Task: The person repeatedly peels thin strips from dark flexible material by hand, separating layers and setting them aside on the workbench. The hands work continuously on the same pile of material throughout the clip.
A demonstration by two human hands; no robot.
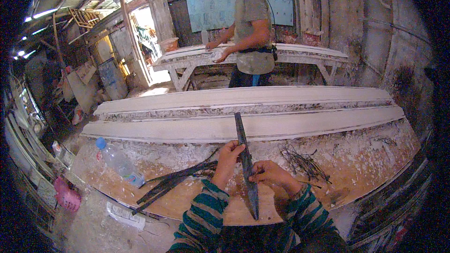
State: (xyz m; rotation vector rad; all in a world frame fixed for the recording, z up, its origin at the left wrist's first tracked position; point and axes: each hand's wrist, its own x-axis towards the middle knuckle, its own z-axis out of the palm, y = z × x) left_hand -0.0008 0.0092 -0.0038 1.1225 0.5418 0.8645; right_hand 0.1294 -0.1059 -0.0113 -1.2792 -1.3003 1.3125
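Note:
A long, dark grey flat strip (242,147), tapered to a point at its near end, is held lengthwise away from me over the table. My left hand (228,158) pinches its left edge around the middle, thumb on top. Lower down, the fingers of my right hand (273,174) are closed on its right edge. Several similar dark strips (176,178) lie in a loose bundle to the left of my left hand. To the right of my right hand is a tangle of thin black strands (304,165).
Two long, white-coated boards (164,129) run across the far part of the wooden table (347,182). A clear bottle with a blue cap (117,158) lies at the left. Behind, a co-worker (253,23) stands at another bench (304,55). A pink basket (67,194) sits beyond the left edge.

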